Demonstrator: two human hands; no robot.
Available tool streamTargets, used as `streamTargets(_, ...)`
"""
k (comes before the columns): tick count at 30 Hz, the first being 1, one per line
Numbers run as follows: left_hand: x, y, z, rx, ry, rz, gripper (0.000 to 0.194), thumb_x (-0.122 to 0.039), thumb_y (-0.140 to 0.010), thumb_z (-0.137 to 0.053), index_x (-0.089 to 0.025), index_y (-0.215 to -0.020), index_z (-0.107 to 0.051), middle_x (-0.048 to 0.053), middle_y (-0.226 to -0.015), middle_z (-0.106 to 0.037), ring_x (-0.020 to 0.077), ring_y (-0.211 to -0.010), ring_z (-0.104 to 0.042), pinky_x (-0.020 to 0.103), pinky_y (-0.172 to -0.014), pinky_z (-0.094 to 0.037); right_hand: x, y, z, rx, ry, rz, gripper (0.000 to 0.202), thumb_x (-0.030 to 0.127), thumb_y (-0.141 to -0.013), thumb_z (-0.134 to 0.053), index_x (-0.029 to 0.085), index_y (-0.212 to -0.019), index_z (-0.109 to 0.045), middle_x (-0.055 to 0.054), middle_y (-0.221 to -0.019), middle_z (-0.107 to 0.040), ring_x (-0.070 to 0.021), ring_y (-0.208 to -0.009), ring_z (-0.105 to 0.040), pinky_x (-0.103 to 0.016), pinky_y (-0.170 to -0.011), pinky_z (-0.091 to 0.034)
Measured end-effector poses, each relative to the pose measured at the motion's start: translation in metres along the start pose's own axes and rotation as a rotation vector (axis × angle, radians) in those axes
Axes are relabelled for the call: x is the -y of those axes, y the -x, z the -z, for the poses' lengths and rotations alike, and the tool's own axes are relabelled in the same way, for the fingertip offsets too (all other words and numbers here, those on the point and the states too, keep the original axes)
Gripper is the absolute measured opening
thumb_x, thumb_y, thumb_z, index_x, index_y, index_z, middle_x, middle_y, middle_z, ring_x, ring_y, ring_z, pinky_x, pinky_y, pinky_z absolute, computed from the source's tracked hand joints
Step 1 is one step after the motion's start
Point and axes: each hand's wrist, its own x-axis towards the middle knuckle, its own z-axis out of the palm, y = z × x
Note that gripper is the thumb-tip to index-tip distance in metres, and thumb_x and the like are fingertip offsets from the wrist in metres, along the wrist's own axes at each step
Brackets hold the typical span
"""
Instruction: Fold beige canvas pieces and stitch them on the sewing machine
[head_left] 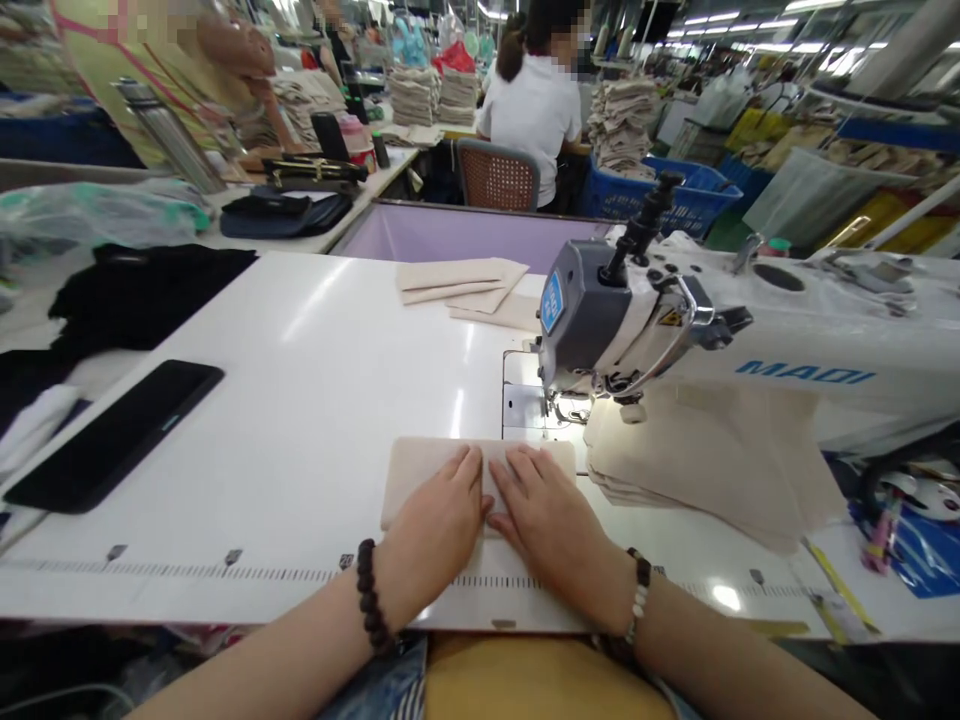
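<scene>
A beige folded fabric piece (418, 468) lies flat on the white sewing table (315, 420), just in front of the needle area. My left hand (441, 518) rests palm down on its middle, fingers stretched out. Close beside it, my right hand (551, 515) presses on the right part, its fingers also extended and slightly spread. The thumbs nearly meet, and neither hand grips anything. Part of the cloth is hidden under the hands. The sewing machine (750, 320) stands at right, its presser foot (556, 405) just beyond the fabric's far right edge.
Stacked beige panels (697, 460) lie beneath the machine arm. More beige pieces (469, 285) sit at the table's far edge. A black phone (116, 430) lies at left near black cloth (142, 295). A printed ruler (285, 570) runs along the front edge. A person (532, 105) sits ahead.
</scene>
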Motion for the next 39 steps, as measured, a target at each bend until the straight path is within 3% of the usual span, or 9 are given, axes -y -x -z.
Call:
streamTargets(7,0.000,0.003,-0.004,0.041,0.058,0.101,0.041,-0.021,-0.088,-0.043,-0.002,-0.124,-0.043,0.019,-0.132,-0.043,0.0298,-0.114,-0.045,0.042,-0.095,-0.040,-0.005,0.009,-0.012,0.035,-0.035,-0.039,0.051,0.038,-0.092,-0.034,0.011,-0.136,-0.030,-0.011,-0.142,-0.031,-0.0262,-0.130,-0.024,-0.053,-0.104,-0.022)
streamTargets(13,0.007,0.008,-0.006,0.063,0.054,0.104,0.052,-0.038,-0.091,-0.036,-0.007,-0.133,-0.033,0.013,-0.142,-0.031,0.0263,-0.130,-0.028,0.043,-0.104,-0.030,-0.006,0.009,-0.014,0.079,-0.039,-0.074,0.053,0.036,-0.092,-0.034,0.013,-0.139,-0.022,-0.009,-0.145,-0.022,-0.0259,-0.132,-0.019,-0.059,-0.104,-0.015)
streamTargets(18,0.033,0.024,-0.010,0.067,-0.038,0.156,0.070,-0.059,-0.087,-0.027,-0.007,-0.134,-0.029,0.015,-0.142,-0.028,0.0282,-0.131,-0.026,0.048,-0.102,-0.030,-0.007,0.010,-0.014,0.075,-0.065,-0.090,0.050,0.037,-0.092,-0.035,0.016,-0.137,-0.028,-0.008,-0.146,-0.022,-0.0244,-0.133,-0.018,-0.058,-0.104,-0.014)
streamTargets(23,0.065,0.054,-0.004,0.001,-0.135,0.269,0.064,-0.050,-0.090,-0.025,0.000,-0.130,-0.034,0.024,-0.138,-0.031,0.0347,-0.128,-0.029,0.054,-0.098,-0.033,-0.007,0.010,-0.014,0.055,-0.109,-0.090,0.052,0.041,-0.091,-0.036,0.014,-0.136,-0.030,-0.010,-0.144,-0.025,-0.0256,-0.132,-0.020,-0.060,-0.104,-0.015)
streamTargets(27,0.042,0.059,0.007,-0.138,-0.115,0.105,0.039,-0.027,-0.091,-0.035,-0.006,-0.124,-0.043,0.021,-0.130,-0.043,0.0308,-0.118,-0.043,0.046,-0.095,-0.040,-0.006,0.009,-0.013,0.040,-0.142,-0.088,0.051,0.039,-0.091,-0.037,0.014,-0.135,-0.031,-0.011,-0.144,-0.027,-0.0271,-0.132,-0.020,-0.061,-0.104,-0.014)
streamTargets(30,0.018,0.046,0.011,-0.061,-0.014,-0.081,0.031,-0.023,-0.090,-0.040,-0.014,-0.118,-0.049,0.013,-0.111,-0.059,0.0243,-0.098,-0.056,0.039,-0.085,-0.048,-0.005,0.008,-0.008,0.012,-0.154,-0.144,0.053,0.036,-0.089,-0.043,0.009,-0.134,-0.033,-0.016,-0.144,-0.025,-0.0309,-0.132,-0.017,-0.058,-0.103,-0.020)
streamTargets(32,0.015,0.029,0.010,0.004,0.002,-0.073,0.033,-0.030,-0.089,-0.043,-0.012,-0.116,-0.052,0.013,-0.109,-0.060,0.0256,-0.096,-0.056,0.042,-0.085,-0.048,-0.009,0.009,-0.001,-0.018,-0.167,-0.223,0.049,0.031,-0.088,-0.045,0.005,-0.130,-0.037,-0.020,-0.139,-0.031,-0.0322,-0.130,-0.022,-0.053,-0.103,-0.026)
streamTargets(35,0.033,-0.008,0.005,0.049,-0.025,-0.003,0.041,-0.037,-0.089,-0.042,-0.009,-0.119,-0.049,0.015,-0.122,-0.053,0.0289,-0.109,-0.050,0.049,-0.094,-0.040,-0.022,0.013,0.011,-0.033,-0.163,-0.255,0.032,0.019,-0.088,-0.042,0.007,-0.117,-0.050,-0.016,-0.124,-0.049,-0.0275,-0.117,-0.040,-0.046,-0.099,-0.034)
streamTargets(39,0.054,-0.062,0.005,0.126,-0.065,-0.022,0.044,-0.033,-0.089,-0.046,-0.006,-0.123,-0.045,0.018,-0.130,-0.044,0.0321,-0.120,-0.040,0.049,-0.097,-0.036,-0.054,0.015,0.023,0.032,-0.087,-0.016,0.027,0.013,-0.088,-0.041,0.011,-0.111,-0.055,-0.011,-0.112,-0.056,-0.0222,-0.099,-0.049,-0.039,-0.088,-0.041)
